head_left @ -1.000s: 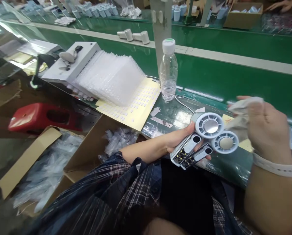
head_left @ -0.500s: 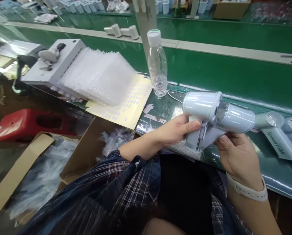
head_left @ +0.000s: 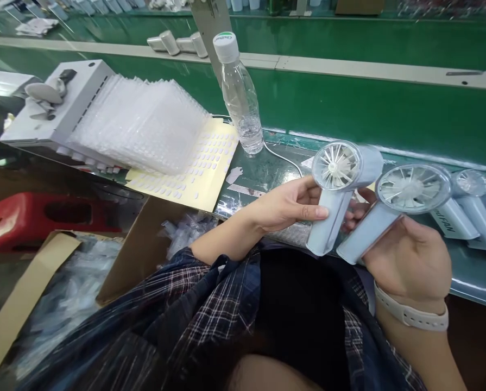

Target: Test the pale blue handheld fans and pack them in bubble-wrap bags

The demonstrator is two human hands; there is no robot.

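Note:
Two pale blue handheld fans are held up side by side above the bench edge, their round clear grilles facing me. My left hand (head_left: pixel 295 209) grips the left handheld fan (head_left: pixel 328 222) by its handle, thumb laid across the front. Around the handle of the right handheld fan (head_left: pixel 373 228) curl the fingers of my right hand (head_left: pixel 405 255), which wears a pale wristband. That fan leans with its head to the upper right. The two handles are close together near their lower ends.
Several more fans (head_left: pixel 474 212) lie on the bench at the right. A water bottle (head_left: pixel 243 103) stands left of my hands. Beside it are a yellow label sheet (head_left: pixel 214 179) and stacked bubble bags (head_left: pixel 145 125). An open carton (head_left: pixel 145 244) and a red stool (head_left: pixel 43 220) are below.
Both fans have turned, so their grilles now face me instead of their smooth backs. They have moved apart at the heads. The view has shifted slightly.

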